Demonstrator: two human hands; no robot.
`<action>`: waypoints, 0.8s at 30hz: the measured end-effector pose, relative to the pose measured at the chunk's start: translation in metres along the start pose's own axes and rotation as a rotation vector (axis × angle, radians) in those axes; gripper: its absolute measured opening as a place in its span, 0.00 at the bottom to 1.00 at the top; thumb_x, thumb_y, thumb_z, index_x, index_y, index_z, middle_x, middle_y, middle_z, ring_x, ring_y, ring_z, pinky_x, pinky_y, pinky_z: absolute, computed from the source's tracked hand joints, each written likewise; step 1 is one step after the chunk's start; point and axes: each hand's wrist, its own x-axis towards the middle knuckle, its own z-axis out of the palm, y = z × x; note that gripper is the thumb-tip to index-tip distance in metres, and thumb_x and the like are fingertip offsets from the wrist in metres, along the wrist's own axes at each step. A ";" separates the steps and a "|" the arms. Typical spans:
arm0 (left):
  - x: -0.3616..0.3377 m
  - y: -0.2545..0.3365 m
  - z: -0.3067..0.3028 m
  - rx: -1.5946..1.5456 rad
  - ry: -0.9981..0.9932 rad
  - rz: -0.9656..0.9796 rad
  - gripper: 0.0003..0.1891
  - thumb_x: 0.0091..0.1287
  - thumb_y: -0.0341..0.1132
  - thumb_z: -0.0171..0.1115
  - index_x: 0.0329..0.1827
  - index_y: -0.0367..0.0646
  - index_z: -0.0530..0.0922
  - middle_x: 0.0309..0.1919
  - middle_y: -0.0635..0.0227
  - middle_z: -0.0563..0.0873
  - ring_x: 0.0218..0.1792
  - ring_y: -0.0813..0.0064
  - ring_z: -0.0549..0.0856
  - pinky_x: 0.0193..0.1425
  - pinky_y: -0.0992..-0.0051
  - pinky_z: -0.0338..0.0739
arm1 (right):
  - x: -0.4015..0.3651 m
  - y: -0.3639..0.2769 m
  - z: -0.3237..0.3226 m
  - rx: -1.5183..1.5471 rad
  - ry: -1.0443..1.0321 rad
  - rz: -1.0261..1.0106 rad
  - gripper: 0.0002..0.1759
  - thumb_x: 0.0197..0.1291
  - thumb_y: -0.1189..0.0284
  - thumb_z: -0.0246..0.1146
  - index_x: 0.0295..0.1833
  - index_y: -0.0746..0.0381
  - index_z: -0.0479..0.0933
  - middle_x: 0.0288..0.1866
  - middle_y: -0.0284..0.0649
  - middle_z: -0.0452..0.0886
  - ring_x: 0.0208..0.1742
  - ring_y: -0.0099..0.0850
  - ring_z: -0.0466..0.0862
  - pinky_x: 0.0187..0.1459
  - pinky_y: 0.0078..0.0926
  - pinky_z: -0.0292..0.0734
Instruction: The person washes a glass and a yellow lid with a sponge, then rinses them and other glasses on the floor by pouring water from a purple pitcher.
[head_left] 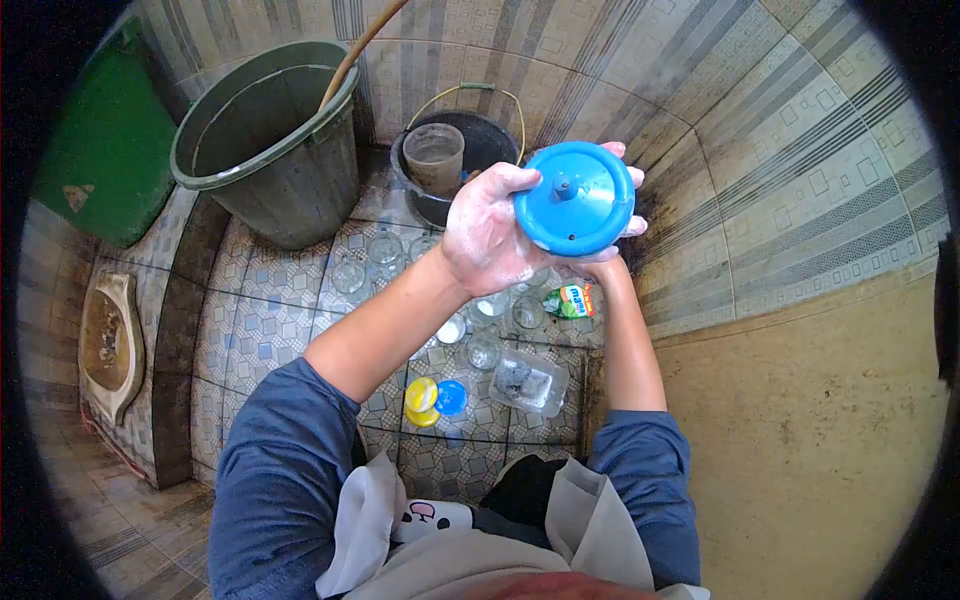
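A round blue plastic lid (590, 218) with a small knob and a tiny dark hole faces up toward me. My left hand (485, 230), wet with suds, grips its left edge with the thumb. Sudsy fingertips stick out past the lid's right side. Behind and below the lid is my right hand (592, 268), mostly hidden, so its fingers cannot be made out. Several glass jars (484, 350) stand on the floor beneath my hands. Close by lie a green and orange soap packet (570, 300) and a clear plastic tub (530, 381) with something dark inside.
Yellow lids (422, 394) and a small blue lid (452, 398) lie on the tiled floor. A large grey-green bin (300, 190) with a brown hose (360, 55) stands back left. Beside it, a black bucket (480, 130) holds a dipper (434, 160). A squat toilet (125, 345) is left.
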 end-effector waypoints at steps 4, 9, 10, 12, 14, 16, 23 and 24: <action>0.001 0.000 -0.005 -0.048 0.004 -0.007 0.32 0.58 0.42 0.40 0.65 0.38 0.48 0.63 0.54 0.57 0.60 0.45 0.61 0.61 0.52 0.58 | 0.001 -0.001 -0.002 -0.077 0.023 -0.022 0.18 0.46 0.57 0.55 0.32 0.61 0.78 0.30 0.46 0.79 0.33 0.37 0.79 0.36 0.32 0.71; 0.003 0.000 -0.038 0.012 0.175 0.028 0.31 0.57 0.42 0.45 0.63 0.38 0.52 0.58 0.55 0.64 0.57 0.51 0.67 0.59 0.51 0.61 | 0.002 -0.002 -0.006 -0.159 0.041 -0.038 0.18 0.46 0.57 0.55 0.30 0.61 0.79 0.29 0.48 0.79 0.33 0.38 0.79 0.36 0.33 0.71; 0.002 -0.001 -0.051 0.064 0.315 0.063 0.29 0.58 0.42 0.45 0.61 0.37 0.55 0.56 0.54 0.68 0.55 0.55 0.70 0.58 0.53 0.63 | -0.001 -0.019 -0.019 -0.019 0.045 0.222 0.19 0.45 0.55 0.55 0.24 0.61 0.78 0.27 0.50 0.78 0.32 0.38 0.79 0.35 0.31 0.72; 0.000 -0.006 -0.076 0.096 0.448 0.049 0.25 0.58 0.41 0.45 0.57 0.35 0.61 0.51 0.56 0.73 0.50 0.61 0.75 0.57 0.56 0.65 | -0.006 -0.027 -0.035 0.177 0.061 0.254 0.18 0.46 0.58 0.55 0.26 0.63 0.77 0.24 0.48 0.78 0.29 0.34 0.79 0.33 0.28 0.73; 0.000 -0.012 -0.094 0.261 0.607 0.030 0.22 0.59 0.38 0.46 0.56 0.38 0.63 0.51 0.59 0.73 0.51 0.62 0.75 0.56 0.57 0.67 | 0.010 -0.004 -0.028 0.596 0.106 0.236 0.14 0.49 0.65 0.54 0.29 0.65 0.77 0.26 0.42 0.79 0.27 0.30 0.79 0.31 0.26 0.73; -0.003 -0.021 -0.103 0.330 0.632 0.038 0.20 0.59 0.33 0.46 0.56 0.41 0.63 0.50 0.63 0.73 0.50 0.66 0.74 0.55 0.59 0.67 | 0.007 -0.002 -0.028 0.935 0.133 -0.002 0.12 0.53 0.75 0.49 0.38 0.67 0.76 0.38 0.38 0.78 0.38 0.26 0.76 0.41 0.20 0.70; -0.008 -0.033 -0.125 0.449 0.764 -0.099 0.19 0.60 0.32 0.48 0.56 0.48 0.63 0.49 0.68 0.73 0.48 0.74 0.75 0.52 0.63 0.70 | 0.002 -0.002 -0.027 0.944 0.066 -0.018 0.15 0.56 0.67 0.53 0.40 0.67 0.76 0.40 0.38 0.77 0.43 0.24 0.73 0.47 0.21 0.66; -0.008 -0.033 -0.127 0.446 0.761 -0.100 0.19 0.60 0.32 0.49 0.56 0.49 0.63 0.49 0.69 0.73 0.47 0.74 0.75 0.51 0.63 0.70 | 0.001 -0.004 -0.029 0.947 0.067 0.020 0.17 0.56 0.63 0.54 0.40 0.67 0.76 0.39 0.38 0.77 0.43 0.24 0.73 0.47 0.22 0.66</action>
